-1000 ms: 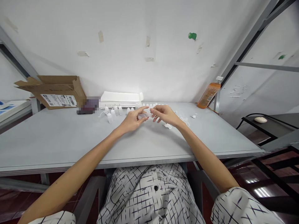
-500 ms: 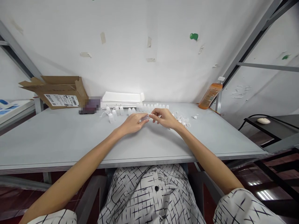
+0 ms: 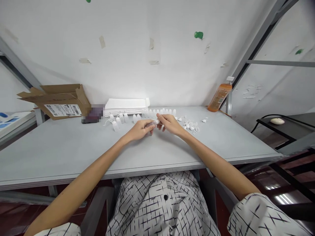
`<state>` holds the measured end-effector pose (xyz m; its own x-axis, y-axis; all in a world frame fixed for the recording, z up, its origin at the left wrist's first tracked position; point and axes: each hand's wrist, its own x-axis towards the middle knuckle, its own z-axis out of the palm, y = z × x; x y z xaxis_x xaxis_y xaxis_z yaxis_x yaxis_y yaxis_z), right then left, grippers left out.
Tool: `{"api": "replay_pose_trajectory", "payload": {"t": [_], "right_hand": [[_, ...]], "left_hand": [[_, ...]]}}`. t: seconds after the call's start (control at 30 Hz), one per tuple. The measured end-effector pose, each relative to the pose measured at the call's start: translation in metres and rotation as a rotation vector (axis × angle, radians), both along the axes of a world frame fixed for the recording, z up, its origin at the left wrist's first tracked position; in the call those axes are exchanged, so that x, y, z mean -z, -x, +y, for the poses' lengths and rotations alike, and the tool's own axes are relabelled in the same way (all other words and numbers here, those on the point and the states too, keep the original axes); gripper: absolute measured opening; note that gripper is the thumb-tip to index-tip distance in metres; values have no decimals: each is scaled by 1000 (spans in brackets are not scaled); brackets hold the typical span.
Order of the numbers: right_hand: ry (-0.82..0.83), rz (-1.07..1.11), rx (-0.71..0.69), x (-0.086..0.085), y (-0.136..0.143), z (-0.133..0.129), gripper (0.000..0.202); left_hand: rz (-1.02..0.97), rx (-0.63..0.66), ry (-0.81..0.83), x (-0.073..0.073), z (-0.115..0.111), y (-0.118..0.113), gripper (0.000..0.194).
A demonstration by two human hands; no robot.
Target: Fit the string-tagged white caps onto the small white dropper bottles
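With the fingers of the left hand (image 3: pixel 138 130) closed around a clear bottle (image 3: pixel 149 125) over the counter (image 3: pixel 157 152), and those of the right hand (image 3: pixel 172 125) pinched at a white cap (image 3: pixel 156 122) at its end, probably fitting the two together; too small to tell how far on. Next, likely calling for a steady bottle and a straight push. Working just left of a heap of corded caps (image 3: pixel 191 126) and in front of a row of bottles (image 3: pixel 150 113).

You hold one vial (image 3: pixel 153 123). Before you are five clustered vials (image 3: pixel 118 122), a vial pair (image 3: pixel 135 119), a back row (image 3: pixel 154 113) too hidden to count, one carton (image 3: pixel 85 98), one orange bottle (image 3: pixel 220 97).
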<state>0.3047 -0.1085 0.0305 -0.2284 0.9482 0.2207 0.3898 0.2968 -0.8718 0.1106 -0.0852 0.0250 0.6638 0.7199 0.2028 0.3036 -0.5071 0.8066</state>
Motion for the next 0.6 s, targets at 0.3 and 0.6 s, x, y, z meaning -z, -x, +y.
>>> {"api": "replay_pose_trajectory", "payload": {"t": [0.3, 0.6], "right_hand": [[-87, -44, -147, -5, -7, -4, 39], [83, 135, -127, 5, 1, 1, 59]], "left_hand": [[-138, 77, 278, -8, -6, 1, 43], [126, -125, -342, 2, -7, 1, 32]]}}
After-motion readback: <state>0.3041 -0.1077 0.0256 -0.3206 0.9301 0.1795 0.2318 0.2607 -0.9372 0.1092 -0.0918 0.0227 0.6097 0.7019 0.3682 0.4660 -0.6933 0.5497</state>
